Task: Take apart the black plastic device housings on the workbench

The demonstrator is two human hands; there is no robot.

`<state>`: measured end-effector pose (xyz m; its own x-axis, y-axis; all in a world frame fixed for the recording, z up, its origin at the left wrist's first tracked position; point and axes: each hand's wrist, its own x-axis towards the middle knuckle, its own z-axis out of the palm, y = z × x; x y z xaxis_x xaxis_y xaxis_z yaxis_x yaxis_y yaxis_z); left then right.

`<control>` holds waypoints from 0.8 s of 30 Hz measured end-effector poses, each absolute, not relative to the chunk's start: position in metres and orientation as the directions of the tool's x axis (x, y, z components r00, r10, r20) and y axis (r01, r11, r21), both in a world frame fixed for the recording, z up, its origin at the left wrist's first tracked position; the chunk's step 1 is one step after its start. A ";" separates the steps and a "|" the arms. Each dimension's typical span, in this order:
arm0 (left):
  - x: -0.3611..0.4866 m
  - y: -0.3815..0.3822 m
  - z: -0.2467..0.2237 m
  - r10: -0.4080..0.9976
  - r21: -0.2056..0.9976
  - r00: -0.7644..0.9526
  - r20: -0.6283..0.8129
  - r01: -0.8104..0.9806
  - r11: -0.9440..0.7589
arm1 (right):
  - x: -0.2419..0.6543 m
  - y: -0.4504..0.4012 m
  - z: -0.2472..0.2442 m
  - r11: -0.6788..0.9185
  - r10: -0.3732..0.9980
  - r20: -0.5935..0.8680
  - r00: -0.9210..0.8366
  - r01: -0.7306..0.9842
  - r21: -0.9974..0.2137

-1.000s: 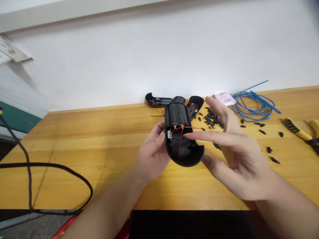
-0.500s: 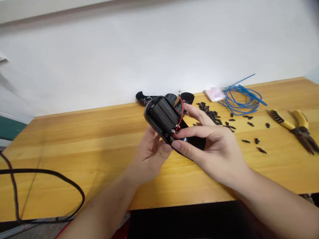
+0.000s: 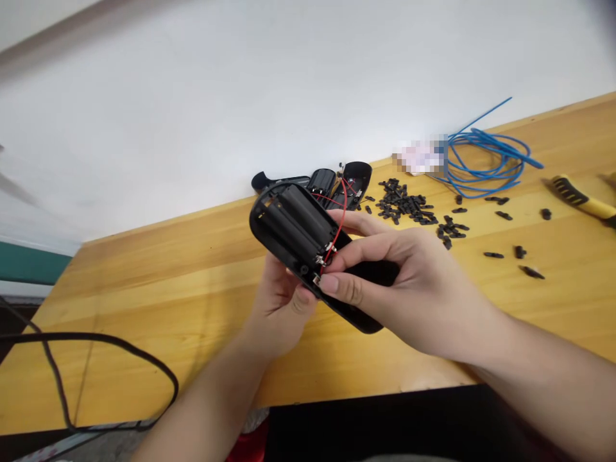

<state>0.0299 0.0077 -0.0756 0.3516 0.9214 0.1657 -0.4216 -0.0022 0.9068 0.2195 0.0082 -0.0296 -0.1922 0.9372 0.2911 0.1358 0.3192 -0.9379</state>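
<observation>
Above the table I hold a black plastic housing (image 3: 366,319) with a ribbed battery compartment (image 3: 301,221) and a red wire (image 3: 343,212) looping from its metal contacts. My left hand (image 3: 283,311) grips the housing from below and along its near edge, thumb on the rim. My right hand (image 3: 394,276) pinches at a small metal part (image 3: 316,280) beside the contacts, thumb and index finger close together; its other fingers reach behind the housing. What exactly sits between those fingertips is mostly hidden.
Behind stand more black housing parts (image 3: 359,176) with red wires. Rightward lie a pile of small black pieces (image 3: 404,202), a coil of blue cable (image 3: 495,183), a pinkish packet (image 3: 418,157) and yellow-handled pliers (image 3: 580,197). A black cable (image 3: 120,346) loops at the left.
The housing has shifted left and slightly downward in view, showing more of its lower end. Both hands keep their hold. The camera view has turned, moving the pliers partly out of frame.
</observation>
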 end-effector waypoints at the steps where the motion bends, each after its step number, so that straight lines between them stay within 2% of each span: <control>1: 0.030 0.008 -0.075 0.925 0.910 0.349 0.149 -0.415 0.010 | 0.220 0.008 -0.029 0.318 0.937 0.289 -0.197 0.133 -0.939; 10: 0.031 0.006 -0.078 0.948 0.938 0.261 0.182 -0.334 -0.088 | 0.217 0.008 -0.028 0.296 0.928 0.279 -0.246 0.034 -0.955; 15: 0.028 0.009 -0.088 0.921 0.921 0.232 0.314 -0.312 -0.236 | 0.216 0.005 -0.024 0.219 0.955 0.200 -0.219 0.066 -0.973; 17: 0.027 0.010 -0.089 0.917 0.911 0.224 0.330 -0.330 -0.247 | 0.214 0.003 -0.024 0.204 0.960 0.189 -0.205 0.057 -0.977; 21: 0.026 0.011 -0.087 0.902 0.904 0.246 0.354 -0.335 -0.263 | 0.211 0.001 -0.023 0.201 0.966 0.197 -0.168 0.005 -0.980; 24: 0.026 0.009 -0.085 0.879 0.897 0.273 0.392 -0.326 -0.298 | 0.209 0.000 -0.021 0.137 0.966 0.153 -0.208 -0.090 -0.986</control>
